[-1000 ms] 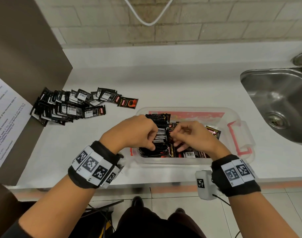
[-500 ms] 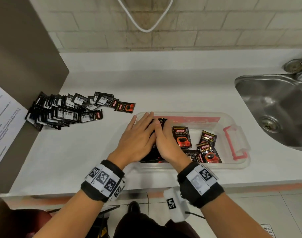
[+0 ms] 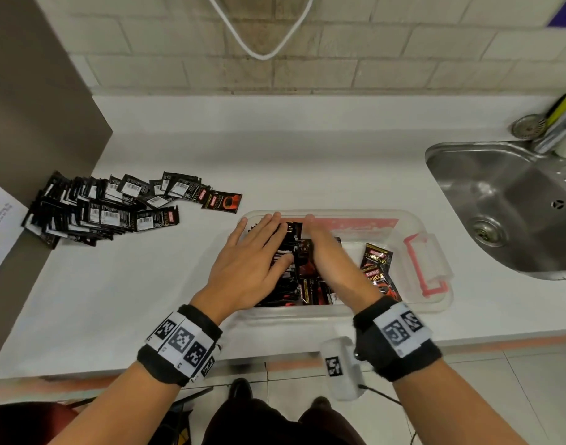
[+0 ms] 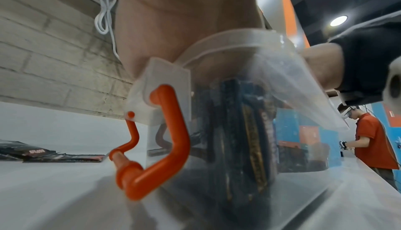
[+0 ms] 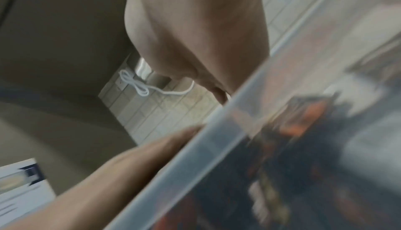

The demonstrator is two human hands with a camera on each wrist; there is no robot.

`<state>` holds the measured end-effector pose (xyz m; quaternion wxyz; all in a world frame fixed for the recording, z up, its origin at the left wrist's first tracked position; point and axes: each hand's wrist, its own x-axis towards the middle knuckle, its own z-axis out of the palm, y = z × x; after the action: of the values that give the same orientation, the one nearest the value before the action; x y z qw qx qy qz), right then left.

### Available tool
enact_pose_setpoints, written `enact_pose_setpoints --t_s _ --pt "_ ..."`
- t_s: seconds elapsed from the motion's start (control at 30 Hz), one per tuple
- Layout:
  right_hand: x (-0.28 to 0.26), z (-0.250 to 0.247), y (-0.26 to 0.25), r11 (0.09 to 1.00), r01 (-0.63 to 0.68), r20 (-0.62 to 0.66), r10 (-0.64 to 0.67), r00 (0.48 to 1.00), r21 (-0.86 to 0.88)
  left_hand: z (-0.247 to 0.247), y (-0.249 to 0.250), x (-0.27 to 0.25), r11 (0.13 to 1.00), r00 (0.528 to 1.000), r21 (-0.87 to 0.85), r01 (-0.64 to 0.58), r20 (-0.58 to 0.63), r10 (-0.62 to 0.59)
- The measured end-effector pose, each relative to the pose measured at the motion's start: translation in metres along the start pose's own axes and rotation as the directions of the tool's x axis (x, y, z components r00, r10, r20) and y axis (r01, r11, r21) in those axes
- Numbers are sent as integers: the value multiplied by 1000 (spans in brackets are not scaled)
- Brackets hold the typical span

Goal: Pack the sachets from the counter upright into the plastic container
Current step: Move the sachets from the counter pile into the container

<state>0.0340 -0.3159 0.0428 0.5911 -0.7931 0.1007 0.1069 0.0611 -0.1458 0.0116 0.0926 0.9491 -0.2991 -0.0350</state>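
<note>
Both hands are inside the clear plastic container (image 3: 413, 226), which sits on the white counter (image 3: 275, 162) near its front edge. Left hand (image 3: 249, 268) lies flat, fingers straight and together, palm pressing on the top edges of the packed sachets (image 3: 302, 261) at the container's left end; it grips nothing. Right hand (image 3: 330, 261) is edge-on, fingers extended, its side against the right face of that same upright block (thumb hidden, so no grip visible). Two loose sachets (image 3: 376, 268) lie tilted in the container just right of the right hand, printed faces up. The unpacked sachet pile (image 3: 105, 210) is spread on the counter well to the left, against the brown panel (image 3: 34, 91). Left wrist view shows sachets standing on edge through the container wall (image 4: 243, 130), with an orange latch handle (image 4: 165, 139) on the end. Right wrist view is blurred; only the container rim (image 5: 217, 139) and a palm are readable. A steel sink (image 3: 516, 213) sits to the right.
</note>
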Motion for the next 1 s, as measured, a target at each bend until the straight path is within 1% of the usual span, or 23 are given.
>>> enact_pose_setpoints --t_s 0.07,0.1,0.13,0.2,0.27,0.3,0.37,0.43,0.5,0.63,0.8,0.93,1.0 --pt "-3 -38 6 986 -33 -109 16 994 -162 1 0 0 1000 1000 -10 3 -12 -3" --pt "-4 -56 10 966 -66 -146 29 989 -252 2 0 0 1000 1000 -14 4 -14 -4" --pt "-4 -73 14 931 -112 -156 60 986 -347 2 0 0 1000 1000 -18 6 -19 -7" --pt "-3 -96 24 837 -229 -129 190 973 -497 2 0 0 999 999 -33 8 -33 -9" --pt "-2 -103 33 755 -308 -86 320 944 -578 1 0 0 999 999 -40 9 -37 -11" --pt "-3 -102 35 733 -329 -68 362 930 -596 1 0 0 999 999 -38 9 -38 -10" --pt "-4 -97 40 711 -338 -32 406 913 -616 1 0 0 999 999 -41 7 -45 -9" --pt "-4 -89 44 668 -300 5 415 910 -681 1 0 0 999 999 -45 6 -51 -8" --pt "-4 -83 45 619 -260 15 402 915 -741 2 0 0 999 998 -39 7 -57 -9" --pt "-2 -72 46 595 -246 3 387 922 -765 3 -1 0 999 997 -42 4 -71 -7" --pt "-2 -59 43 547 -225 -36 333 942 -806 2 -1 0 999 997 -37 2 -74 -5" --pt "-2 -58 39 584 -224 -29 324 946 -780 2 -1 0 1000 998 -31 5 -70 -7" --pt "-3 -65 39 632 -231 -25 317 948 -740 3 -1 0 999 998 -33 8 -69 -10"
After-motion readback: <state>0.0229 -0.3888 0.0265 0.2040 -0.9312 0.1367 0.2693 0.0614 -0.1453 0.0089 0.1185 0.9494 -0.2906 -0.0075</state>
